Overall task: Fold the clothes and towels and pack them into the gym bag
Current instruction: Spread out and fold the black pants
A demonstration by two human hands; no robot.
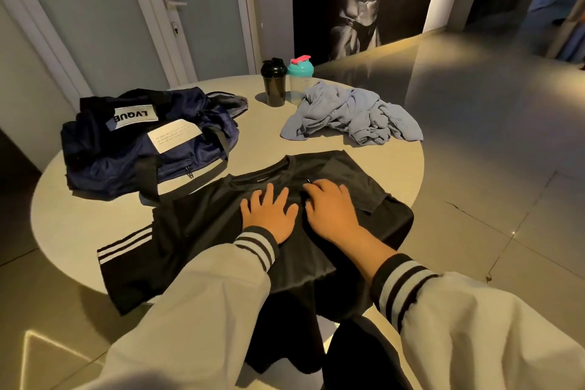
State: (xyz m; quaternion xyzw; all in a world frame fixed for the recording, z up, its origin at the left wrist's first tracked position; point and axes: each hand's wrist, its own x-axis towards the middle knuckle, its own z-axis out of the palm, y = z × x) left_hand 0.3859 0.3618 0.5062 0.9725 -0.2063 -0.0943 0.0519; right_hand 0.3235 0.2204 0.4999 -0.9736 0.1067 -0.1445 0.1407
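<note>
Sleeves [202, 310] with striped cuffs reach onto a black T-shirt [202, 225] laid flat at the near tabletop [79, 215] edge, its hem overhanging. Left hand [269, 215] lies flat on it, fingers spread. Right hand [329, 209] presses just beside, fingers close together. Navy gym bag [142, 142] far left. Crumpled blue-grey garment [351, 117] far right, beside two shaker bottles [273, 82].

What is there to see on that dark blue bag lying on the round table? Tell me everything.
The gym bag is navy, made of shiny, thin-looking fabric, with black strap handles. It has a small white patch with bold black letters, a larger white patch of fine print, and a side zip with a metal pull. It lies slumped and fairly flat on the far left part of the round table, one black strap trailing toward the near side.
</note>
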